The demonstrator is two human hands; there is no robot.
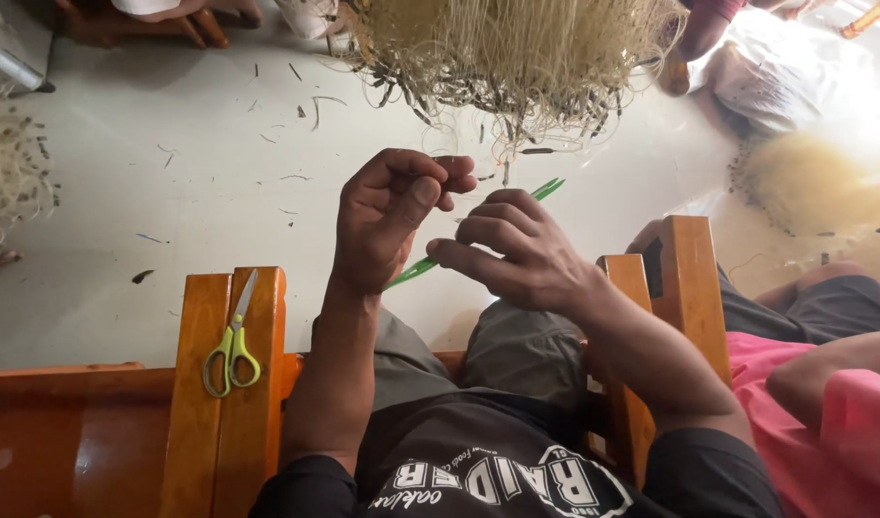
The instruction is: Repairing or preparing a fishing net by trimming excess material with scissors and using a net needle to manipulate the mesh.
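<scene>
My left hand (387,216) is raised over my lap with thumb and fingers pinched on thin pale net strands. My right hand (517,251) sits just to its right, fingers curled around a long green netting needle (547,189) whose tip pokes out toward the upper right and whose other end shows below my left hand. A bunched pale fishing net (517,58) with dark bits in it hangs above both hands, its strands trailing down to my fingers.
Yellow-green scissors (231,350) lie on the left wooden armrest (219,422). A right armrest (689,288) stands beside a person in pink (824,403). More net (814,182) lies on the pale floor at right, scraps at left (8,163).
</scene>
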